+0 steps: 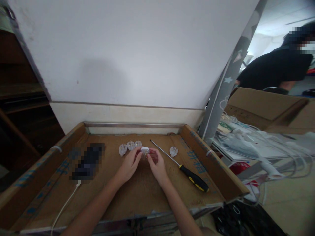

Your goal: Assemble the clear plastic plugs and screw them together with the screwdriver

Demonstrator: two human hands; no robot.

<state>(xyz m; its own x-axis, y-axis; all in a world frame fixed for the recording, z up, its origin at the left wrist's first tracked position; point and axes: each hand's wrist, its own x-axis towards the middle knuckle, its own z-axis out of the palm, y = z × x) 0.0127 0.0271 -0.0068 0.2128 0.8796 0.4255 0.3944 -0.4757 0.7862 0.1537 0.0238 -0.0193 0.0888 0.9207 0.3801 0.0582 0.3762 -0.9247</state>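
A small clear part with a white round top [145,150] is pinched between the fingertips of my left hand [131,162] and my right hand [156,162], above the cardboard surface. Just beyond my left hand, several clear plastic parts [123,149] sit in a short row. Another clear part [173,151] lies by itself to the right. Between it and my right hand, a screwdriver [193,178] with a black and yellow handle lies diagonally, its shaft tip pointing away to the left.
A blurred-out dark device [89,161] with a white cable [64,206] lies at the left. Raised cardboard walls [216,160] edge the work surface. To the right are a table with bags and cables, an open carton [263,106] and a person in black [273,68].
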